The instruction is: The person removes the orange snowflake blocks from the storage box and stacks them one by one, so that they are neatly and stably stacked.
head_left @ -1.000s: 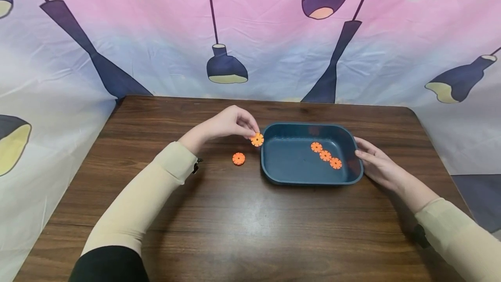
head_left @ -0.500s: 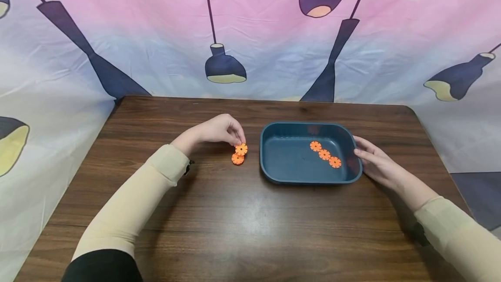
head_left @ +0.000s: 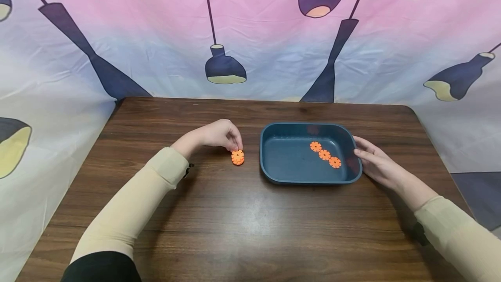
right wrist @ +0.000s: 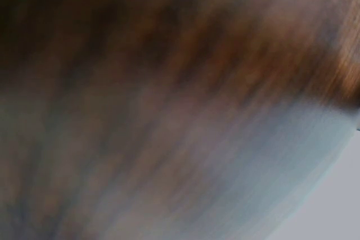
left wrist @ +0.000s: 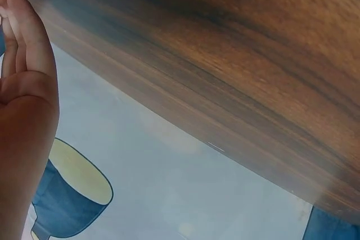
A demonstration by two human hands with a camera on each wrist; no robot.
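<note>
1. Behind your brown worktop (head_left: pixel 219 229) hangs a lamp-patterned cloth (head_left: pixel 156 21) in pink, blue and white.
2. Right of centre on the worktop sits a dark blue tray (head_left: pixel 289 158).
3. Your right hand (head_left: pixel 377 162) has its grip on the tray's right end.
4. Your left hand (head_left: pixel 221 135), left of the tray, has its grip pinched on one orange disc (head_left: pixel 237 156).
5. That disc overlaps a second disc (head_left: pixel 237 163); contact is unclear. Three more discs (head_left: pixel 325 155) lie diagonally inside the tray.

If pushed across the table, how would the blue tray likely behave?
The blue tray would probably slide rather than tip, being low and broad. It looks stiff, its outline even and unsagging. The three orange discs inside look small and flat, likely adding little weight.
</note>
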